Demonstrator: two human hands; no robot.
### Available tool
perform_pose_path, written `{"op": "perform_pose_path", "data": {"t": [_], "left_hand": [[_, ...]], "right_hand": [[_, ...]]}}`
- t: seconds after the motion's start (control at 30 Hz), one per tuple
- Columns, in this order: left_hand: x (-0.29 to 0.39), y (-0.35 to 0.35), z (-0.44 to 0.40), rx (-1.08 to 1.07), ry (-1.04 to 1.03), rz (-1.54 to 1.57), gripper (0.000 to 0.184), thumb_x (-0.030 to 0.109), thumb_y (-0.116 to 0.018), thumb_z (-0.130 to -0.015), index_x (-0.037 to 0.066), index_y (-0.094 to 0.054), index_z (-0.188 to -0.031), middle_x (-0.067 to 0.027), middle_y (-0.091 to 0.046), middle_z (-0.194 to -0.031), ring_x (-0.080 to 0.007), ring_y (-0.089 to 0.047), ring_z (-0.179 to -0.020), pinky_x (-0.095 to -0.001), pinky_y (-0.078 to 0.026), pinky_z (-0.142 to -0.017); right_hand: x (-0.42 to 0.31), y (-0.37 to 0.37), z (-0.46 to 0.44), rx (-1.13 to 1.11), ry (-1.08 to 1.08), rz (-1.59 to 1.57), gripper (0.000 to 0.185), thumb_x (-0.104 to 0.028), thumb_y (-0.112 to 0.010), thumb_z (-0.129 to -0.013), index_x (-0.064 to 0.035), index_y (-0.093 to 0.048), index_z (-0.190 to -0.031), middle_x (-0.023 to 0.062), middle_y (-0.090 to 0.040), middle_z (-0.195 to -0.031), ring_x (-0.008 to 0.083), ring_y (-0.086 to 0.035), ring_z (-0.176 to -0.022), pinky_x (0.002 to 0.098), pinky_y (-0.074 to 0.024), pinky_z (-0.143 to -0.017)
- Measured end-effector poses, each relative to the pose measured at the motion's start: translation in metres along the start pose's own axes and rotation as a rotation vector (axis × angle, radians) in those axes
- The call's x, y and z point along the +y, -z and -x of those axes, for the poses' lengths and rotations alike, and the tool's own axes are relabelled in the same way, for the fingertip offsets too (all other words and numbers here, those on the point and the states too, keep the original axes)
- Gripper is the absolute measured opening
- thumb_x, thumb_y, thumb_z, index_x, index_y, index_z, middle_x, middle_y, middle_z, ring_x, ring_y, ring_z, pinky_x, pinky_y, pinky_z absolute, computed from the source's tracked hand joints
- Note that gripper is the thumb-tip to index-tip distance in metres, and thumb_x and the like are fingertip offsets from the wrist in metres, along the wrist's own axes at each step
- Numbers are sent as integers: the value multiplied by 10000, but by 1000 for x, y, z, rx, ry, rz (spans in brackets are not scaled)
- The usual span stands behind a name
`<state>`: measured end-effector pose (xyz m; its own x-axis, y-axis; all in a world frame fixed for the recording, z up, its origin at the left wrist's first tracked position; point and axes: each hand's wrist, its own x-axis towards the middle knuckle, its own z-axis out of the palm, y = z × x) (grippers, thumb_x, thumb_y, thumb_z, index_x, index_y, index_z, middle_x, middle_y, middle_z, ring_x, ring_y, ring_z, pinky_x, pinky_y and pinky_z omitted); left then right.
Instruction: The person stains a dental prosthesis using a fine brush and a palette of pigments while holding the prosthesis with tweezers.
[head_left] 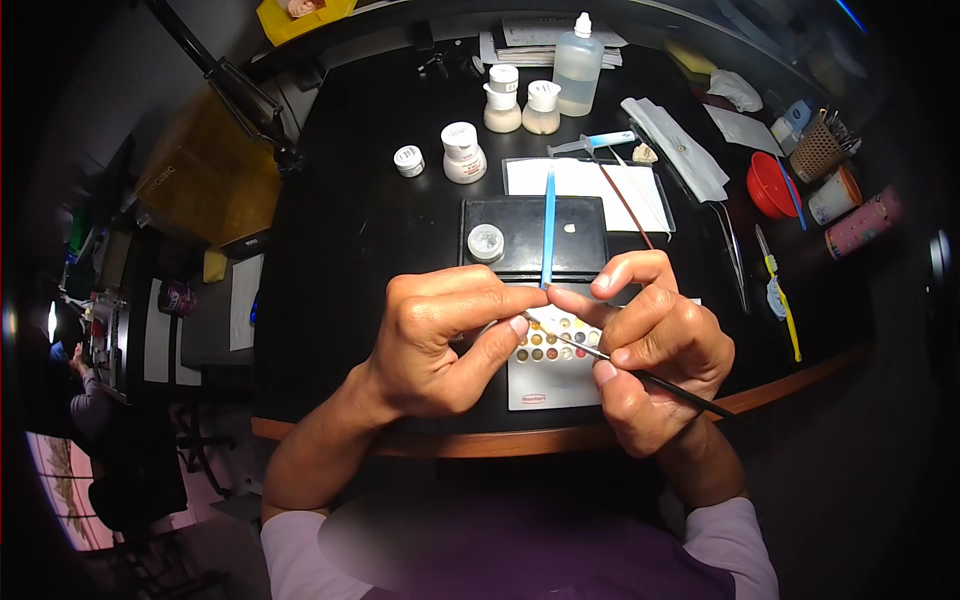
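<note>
My left hand (450,335) is closed in a pinch above a palette (550,388) with rows of coloured wells. Between its thumb and index finger is something too small to make out. A thin dark-handled brush (660,382) is gripped by my right hand (660,350), its tip pointing left toward the left fingertips. The index fingers of both hands meet or nearly meet over the palette. Just beyond them, a blue stick-like tool (549,225) lies across a black case (590,215), which also bears a small round jar (485,242) and a small white piece (570,228).
White-capped jars (463,155) and a clear bottle (579,70) stand at the back. Rightward are a syringe (600,142), a red bowl (770,185), tweezers (733,250) and a yellow toothbrush (785,305). A lamp arm (235,90) rises at left; another person's arm (88,385) shows far left.
</note>
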<state>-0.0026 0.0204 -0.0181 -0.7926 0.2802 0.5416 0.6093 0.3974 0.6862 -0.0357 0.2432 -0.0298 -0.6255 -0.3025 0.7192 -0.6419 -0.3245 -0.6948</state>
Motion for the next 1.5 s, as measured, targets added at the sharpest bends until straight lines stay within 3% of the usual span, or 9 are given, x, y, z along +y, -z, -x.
{"op": "perform_pose_path", "data": {"t": [0.73,1.5], "left_hand": [[1,1,1,14,-16,-3,246,-54,-721,-815,-42,-804,-1046,-103,-692,-716,-149,-605,-577,-294,-452,-521],[1,1,1,18,-25,10,225,-53,-729,-830,-47,-801,-1043,-120,-696,-727,-158,-626,-590,-293,-460,-527]], "right_hand": [[0,-3,3,74,-30,-161,174,96,-626,-680,-22,-576,-797,85,-614,-744,307,-627,-1045,503,-670,-954],[1,-4,4,88,-23,-163,141,97,-639,-739,-7,-577,-812,96,-613,-773,300,-625,-1058,496,-687,-915]]}}
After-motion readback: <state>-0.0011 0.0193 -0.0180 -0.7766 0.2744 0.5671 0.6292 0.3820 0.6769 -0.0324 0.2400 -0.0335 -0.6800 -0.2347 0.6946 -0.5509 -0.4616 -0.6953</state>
